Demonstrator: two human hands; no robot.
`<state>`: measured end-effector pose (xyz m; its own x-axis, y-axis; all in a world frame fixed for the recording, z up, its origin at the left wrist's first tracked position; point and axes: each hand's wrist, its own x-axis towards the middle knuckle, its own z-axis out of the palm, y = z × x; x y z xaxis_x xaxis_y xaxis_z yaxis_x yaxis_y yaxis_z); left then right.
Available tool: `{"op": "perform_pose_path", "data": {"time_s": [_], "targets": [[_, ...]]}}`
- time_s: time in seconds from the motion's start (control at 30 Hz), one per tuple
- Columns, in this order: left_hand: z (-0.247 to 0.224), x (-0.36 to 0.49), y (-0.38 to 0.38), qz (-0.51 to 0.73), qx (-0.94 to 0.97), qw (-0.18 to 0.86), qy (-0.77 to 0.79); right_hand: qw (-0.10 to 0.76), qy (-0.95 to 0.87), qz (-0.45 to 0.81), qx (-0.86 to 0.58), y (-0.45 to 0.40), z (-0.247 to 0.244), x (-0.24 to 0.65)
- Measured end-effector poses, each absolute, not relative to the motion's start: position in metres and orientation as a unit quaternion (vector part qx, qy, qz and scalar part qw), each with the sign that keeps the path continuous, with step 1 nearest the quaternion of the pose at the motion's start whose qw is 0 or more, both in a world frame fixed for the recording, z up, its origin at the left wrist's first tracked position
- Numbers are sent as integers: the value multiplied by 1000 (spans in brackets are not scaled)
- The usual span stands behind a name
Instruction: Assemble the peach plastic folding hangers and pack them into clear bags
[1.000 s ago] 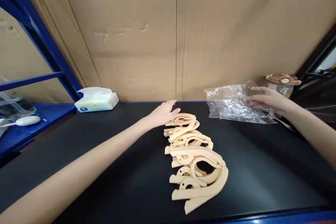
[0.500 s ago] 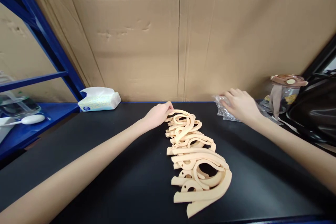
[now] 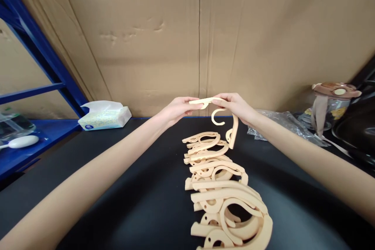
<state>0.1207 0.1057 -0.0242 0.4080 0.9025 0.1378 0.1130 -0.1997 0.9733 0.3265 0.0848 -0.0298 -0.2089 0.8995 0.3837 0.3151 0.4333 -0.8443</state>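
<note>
Above the far end of the table, my left hand (image 3: 183,107) pinches the left end of a cream folding hanger (image 3: 206,102). My right hand (image 3: 234,105) is closed round the right part of the same hanger. A hook (image 3: 217,119) and a hinged arm (image 3: 234,134) hang down below my right hand. Beneath and nearer to me, several similar cream hangers (image 3: 228,193) lie folded and overlapping in a row on the black table (image 3: 131,187). The nearest ones are cut off by the bottom edge of the view.
A tissue pack (image 3: 104,115) stands at the back left, beside a blue shelf frame (image 3: 52,62) holding a white object (image 3: 24,141). Clear plastic wrap (image 3: 278,123), a lidded bottle (image 3: 331,105) and a black bag are on the right. Cardboard (image 3: 146,47) stands behind.
My left hand has lifted a hanger from the far end of the row. My right hand has left the plastic wrap, moved left and taken hold of that hanger. The view has shifted slightly.
</note>
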Motion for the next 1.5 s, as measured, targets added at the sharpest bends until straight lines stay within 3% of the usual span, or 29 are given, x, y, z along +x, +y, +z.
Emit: {"op": "perform_pose_path", "data": {"time_s": [0.23, 0.33, 0.4, 0.53, 0.63, 0.73, 0.93, 1.07, 1.3, 1.43, 1.5], "targets": [[-39, 127, 118, 444, 593, 557, 376, 513, -632, 326, -480, 90, -41, 317], [-46, 128, 116, 463, 573, 564, 372, 500, -661, 239, -506, 95, -40, 324], [-50, 128, 114, 459, 572, 569, 373, 445, -730, 76, -514, 94, -39, 329], [-52, 131, 108, 426, 586, 580, 371, 247, -815, -275, -445, 85, -35, 328], [-47, 136, 101, 414, 602, 574, 369, 152, -819, -381, -402, 76, -30, 322], [-40, 142, 91, 424, 617, 550, 369, 116, -810, -409, -405, 72, -27, 318], [-41, 154, 77, 386, 650, 538, 374, 66, -841, -314, -435, 78, -32, 323], [-46, 157, 78, 364, 686, 487, 401, 91, -847, -228, -471, 84, -37, 324], [-52, 123, 110, 331, 742, 338, 475, 260, -811, -16, -524, 98, -25, 357], [-64, 93, 137, 317, 726, 281, 542, 468, -697, 196, -506, 101, -18, 368], [-67, 90, 138, 337, 719, 268, 545, 561, -628, 227, -490, 102, -17, 364]]}}
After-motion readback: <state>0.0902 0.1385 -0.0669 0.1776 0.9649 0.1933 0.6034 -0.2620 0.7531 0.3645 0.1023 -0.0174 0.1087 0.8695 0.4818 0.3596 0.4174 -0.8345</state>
